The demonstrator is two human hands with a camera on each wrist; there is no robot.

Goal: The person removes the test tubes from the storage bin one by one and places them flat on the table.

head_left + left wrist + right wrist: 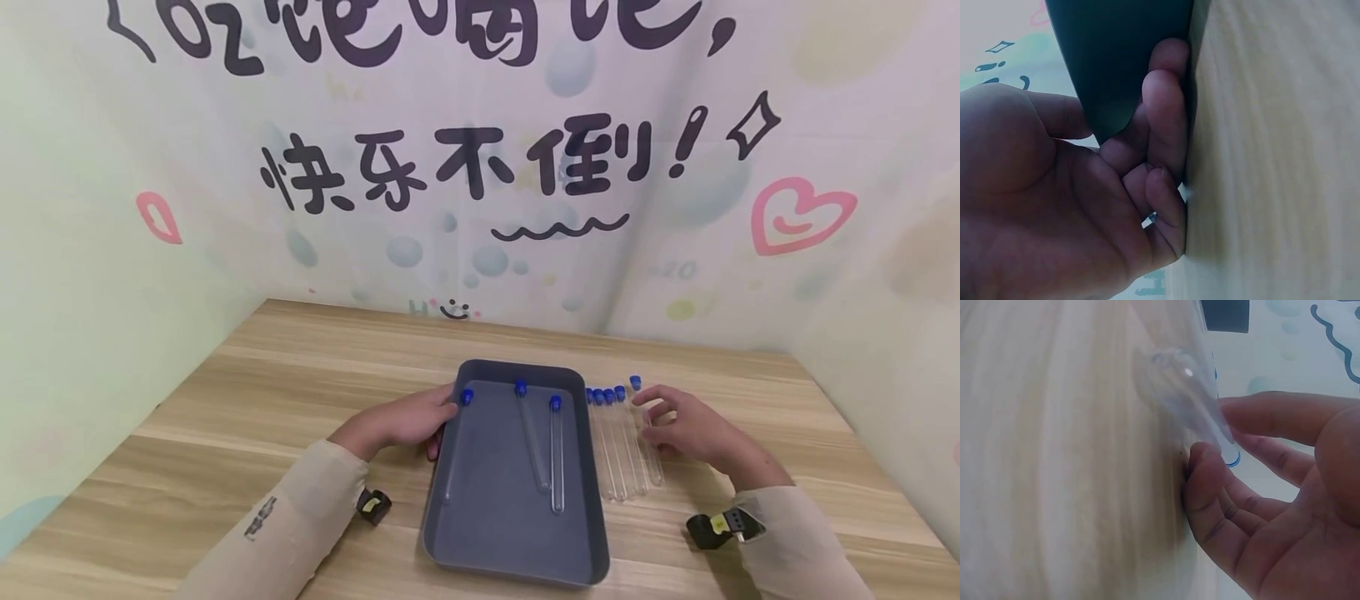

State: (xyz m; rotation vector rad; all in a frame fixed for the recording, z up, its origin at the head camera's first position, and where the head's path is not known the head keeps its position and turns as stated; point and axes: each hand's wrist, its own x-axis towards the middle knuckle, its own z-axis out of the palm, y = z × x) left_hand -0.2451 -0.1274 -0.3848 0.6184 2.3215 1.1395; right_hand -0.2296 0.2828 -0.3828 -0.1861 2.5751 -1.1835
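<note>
A grey rectangular tray [517, 546] lies on the table with three clear, blue-capped test tubes inside. My left hand [408, 417] grips its left wall, the thumb at the rim and the fingers curled against the outside in the left wrist view. Right of the tray, several more capped test tubes [618, 450] lie side by side. At the right end of that row, my right hand [686, 429] pinches a test tube [655, 471] between thumb and fingers. In the right wrist view this test tube [1185, 394] points its rounded end toward the camera; fingers partly hide it.
The wood-grain table [300, 375] extends on both sides of the tray. Behind it hangs a printed cloth [450, 250] with dark lettering. Each wrist carries a small black camera, such as the one by the right sleeve [795, 533].
</note>
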